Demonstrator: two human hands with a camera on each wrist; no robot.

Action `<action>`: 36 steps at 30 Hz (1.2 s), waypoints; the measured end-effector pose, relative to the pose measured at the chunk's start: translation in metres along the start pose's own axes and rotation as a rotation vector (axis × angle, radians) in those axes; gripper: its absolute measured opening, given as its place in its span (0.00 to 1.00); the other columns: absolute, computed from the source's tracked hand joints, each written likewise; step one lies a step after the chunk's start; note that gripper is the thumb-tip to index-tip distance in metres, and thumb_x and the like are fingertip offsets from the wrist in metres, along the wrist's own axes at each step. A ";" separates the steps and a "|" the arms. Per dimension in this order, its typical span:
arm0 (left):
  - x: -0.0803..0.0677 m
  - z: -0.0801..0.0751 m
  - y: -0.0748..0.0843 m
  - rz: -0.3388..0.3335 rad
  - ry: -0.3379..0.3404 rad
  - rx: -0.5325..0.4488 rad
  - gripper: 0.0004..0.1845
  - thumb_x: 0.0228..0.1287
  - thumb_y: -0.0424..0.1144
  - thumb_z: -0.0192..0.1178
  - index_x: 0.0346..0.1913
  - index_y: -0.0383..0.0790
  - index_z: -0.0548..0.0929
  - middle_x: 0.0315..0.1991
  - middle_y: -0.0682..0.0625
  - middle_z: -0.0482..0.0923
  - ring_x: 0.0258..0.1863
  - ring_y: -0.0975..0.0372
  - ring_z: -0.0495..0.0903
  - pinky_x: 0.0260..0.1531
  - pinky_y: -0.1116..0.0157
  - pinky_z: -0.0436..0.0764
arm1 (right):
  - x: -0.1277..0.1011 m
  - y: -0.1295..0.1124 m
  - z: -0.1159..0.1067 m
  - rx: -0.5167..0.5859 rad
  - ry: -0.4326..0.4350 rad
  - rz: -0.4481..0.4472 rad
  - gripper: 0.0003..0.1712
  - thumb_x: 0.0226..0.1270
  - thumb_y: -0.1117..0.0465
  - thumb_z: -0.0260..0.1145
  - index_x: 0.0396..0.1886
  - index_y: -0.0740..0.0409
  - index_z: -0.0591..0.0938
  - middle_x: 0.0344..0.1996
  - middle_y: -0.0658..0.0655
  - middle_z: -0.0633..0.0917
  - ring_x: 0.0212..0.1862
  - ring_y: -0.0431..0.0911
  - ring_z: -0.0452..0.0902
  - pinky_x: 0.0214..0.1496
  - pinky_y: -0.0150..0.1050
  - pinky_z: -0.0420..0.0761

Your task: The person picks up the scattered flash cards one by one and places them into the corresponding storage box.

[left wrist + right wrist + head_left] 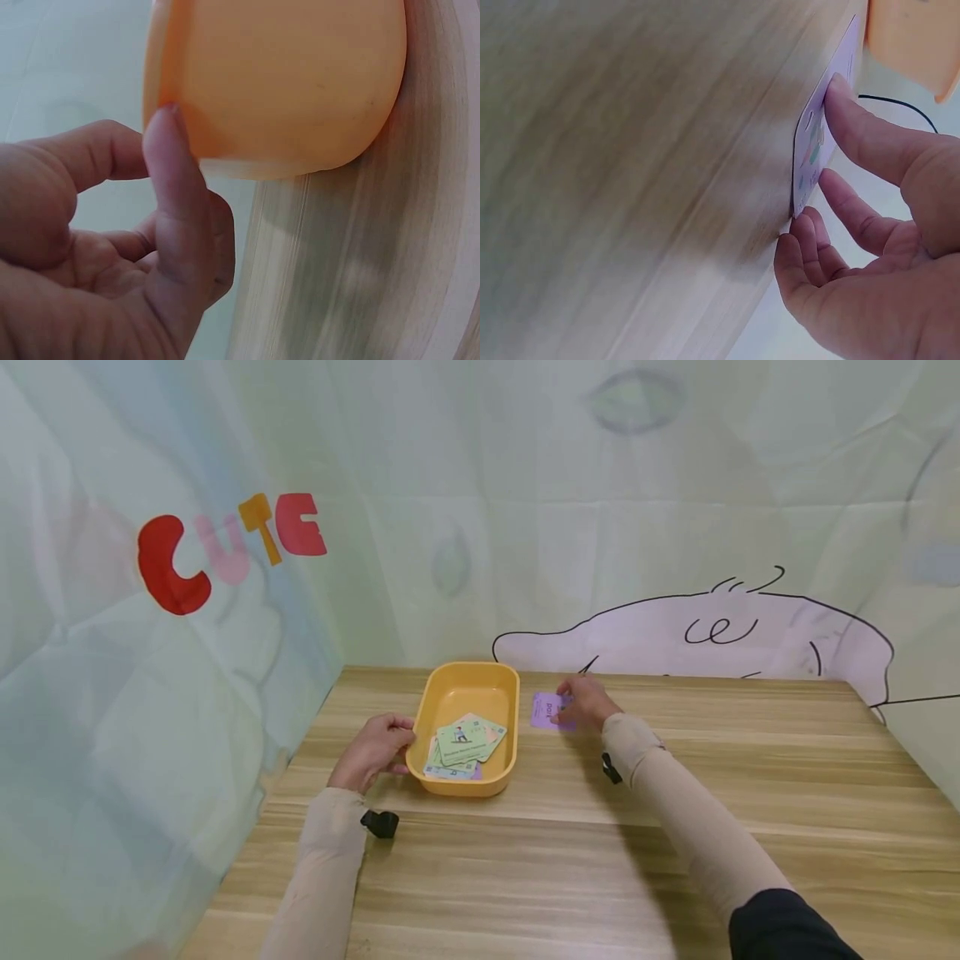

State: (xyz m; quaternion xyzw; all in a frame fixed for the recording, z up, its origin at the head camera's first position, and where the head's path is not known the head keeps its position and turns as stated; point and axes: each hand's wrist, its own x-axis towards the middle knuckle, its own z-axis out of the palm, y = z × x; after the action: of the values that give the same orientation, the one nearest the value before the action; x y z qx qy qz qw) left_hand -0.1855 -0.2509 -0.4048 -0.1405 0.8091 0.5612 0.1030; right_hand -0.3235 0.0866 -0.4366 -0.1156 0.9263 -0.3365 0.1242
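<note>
A yellow plastic tray [467,683] stands on the wooden table, several printed cards [461,745] piled in its near half. On the tray's left side, my left hand [372,750] grips the rim between thumb and fingers; the left wrist view has the thumb [169,142] on the wall. To the right of the tray a purple card [543,710] lies on the table, a printed word on its face. My right hand [589,700] reaches over that card; in the right wrist view its thumb [855,120] touches the face, with other fingertips at the edge.
The wooden table [480,877] ends at the back against a printed cloth wall [420,510] with a line drawing on it. At the left hangs more cloth with big letters [176,564]. Small black wrist devices [381,823] sit on both forearms.
</note>
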 end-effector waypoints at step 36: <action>-0.001 -0.001 0.000 0.001 -0.001 -0.002 0.17 0.76 0.34 0.52 0.62 0.32 0.74 0.49 0.40 0.75 0.38 0.57 0.78 0.28 0.64 0.88 | -0.009 0.015 0.000 0.155 0.059 -0.061 0.26 0.64 0.71 0.71 0.61 0.66 0.76 0.60 0.68 0.78 0.59 0.58 0.75 0.68 0.53 0.73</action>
State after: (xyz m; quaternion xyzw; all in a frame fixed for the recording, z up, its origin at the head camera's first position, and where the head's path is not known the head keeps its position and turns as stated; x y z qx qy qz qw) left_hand -0.1844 -0.2515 -0.4038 -0.1399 0.8086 0.5622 0.1029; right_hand -0.3168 0.1012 -0.4450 -0.1240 0.8967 -0.4141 0.0952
